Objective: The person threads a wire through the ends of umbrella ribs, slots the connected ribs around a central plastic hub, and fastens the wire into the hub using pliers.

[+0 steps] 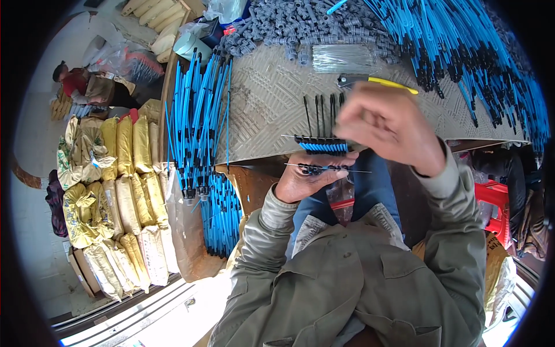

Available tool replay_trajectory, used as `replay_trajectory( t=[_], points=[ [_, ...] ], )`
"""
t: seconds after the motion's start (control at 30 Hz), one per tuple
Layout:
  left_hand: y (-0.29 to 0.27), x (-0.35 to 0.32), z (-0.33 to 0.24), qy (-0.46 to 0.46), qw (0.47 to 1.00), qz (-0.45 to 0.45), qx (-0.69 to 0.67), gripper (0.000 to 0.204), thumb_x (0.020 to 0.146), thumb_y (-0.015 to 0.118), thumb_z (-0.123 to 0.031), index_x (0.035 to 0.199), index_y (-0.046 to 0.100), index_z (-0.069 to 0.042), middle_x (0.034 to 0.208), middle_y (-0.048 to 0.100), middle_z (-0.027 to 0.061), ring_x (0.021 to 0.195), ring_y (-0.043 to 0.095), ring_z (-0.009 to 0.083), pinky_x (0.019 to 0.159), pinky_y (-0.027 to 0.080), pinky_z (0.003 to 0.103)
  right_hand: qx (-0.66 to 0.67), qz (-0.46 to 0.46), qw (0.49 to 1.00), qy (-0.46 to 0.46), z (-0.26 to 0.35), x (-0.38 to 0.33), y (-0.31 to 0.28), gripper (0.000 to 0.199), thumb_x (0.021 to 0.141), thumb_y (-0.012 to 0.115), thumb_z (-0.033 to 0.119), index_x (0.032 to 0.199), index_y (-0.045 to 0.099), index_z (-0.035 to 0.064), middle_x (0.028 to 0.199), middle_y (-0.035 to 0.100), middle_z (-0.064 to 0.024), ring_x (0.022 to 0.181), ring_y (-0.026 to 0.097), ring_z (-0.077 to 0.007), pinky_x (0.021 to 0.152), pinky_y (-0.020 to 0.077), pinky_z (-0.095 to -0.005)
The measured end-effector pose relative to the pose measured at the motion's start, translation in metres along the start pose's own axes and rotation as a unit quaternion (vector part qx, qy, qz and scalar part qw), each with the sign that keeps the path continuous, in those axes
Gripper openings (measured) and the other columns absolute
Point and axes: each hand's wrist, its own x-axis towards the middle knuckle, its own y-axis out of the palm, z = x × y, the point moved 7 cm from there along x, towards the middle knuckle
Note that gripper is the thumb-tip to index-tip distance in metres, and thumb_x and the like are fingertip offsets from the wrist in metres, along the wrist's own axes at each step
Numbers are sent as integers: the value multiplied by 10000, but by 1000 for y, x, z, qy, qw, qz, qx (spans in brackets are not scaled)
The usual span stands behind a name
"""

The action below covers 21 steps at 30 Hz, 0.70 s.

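My left hand is closed around a row of thin blue rods with black ends, held over the table's near edge. Two thin metal wires cross the row, one above my fingers and one below. Several black ends stick up beyond it. Just right of the row, my right hand is raised with curled fingers, slightly blurred; whatever is in them is hidden. Behind that hand lies a pair of pliers with a yellow handle, partly covered by it. Beyond the pliers sits a bundle of straight metal wires.
Grey plastic fittings are heaped at the back. Blue rods pile up at the right and the left of the patterned tabletop. Yellow packed bags stand left. A red stool is at right. Another person is far left.
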Motion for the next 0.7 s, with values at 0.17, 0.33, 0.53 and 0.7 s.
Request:
replay_trajectory(
  t=[0.17,0.33,0.53,0.7],
  points=[
    [-3,4,-6,-33,998,11,50,228,795,637,-16,1017,632,35,1042,638,122,978,590,174,861,461,295,19,-32,999,-11,-14,-18,3,101,724,691,7,738,591,-4,653,520,-20,498,430,-108,447,309,-244],
    [0,9,-6,-10,997,36,65,233,796,634,-13,1023,628,38,1055,632,127,982,590,173,863,459,292,111,60,991,49,-42,-25,7,199,790,638,81,976,618,12,902,608,-85,733,581,-175,614,440,-249],
    [-1,7,-3,-25,997,56,36,238,785,635,2,1021,631,27,1074,626,120,1006,585,192,870,456,302,-100,143,984,-18,-86,-38,60,538,897,437,330,1363,322,87,1420,293,-104,1323,260,-243,1074,237,-359],
    [1,10,-5,33,988,126,83,251,771,628,24,1022,632,19,1113,607,124,1048,571,231,896,444,329,-127,188,966,-122,-79,-23,87,530,884,466,340,1335,353,84,1410,310,-83,1294,310,-215,1071,253,-362]
  ],
)
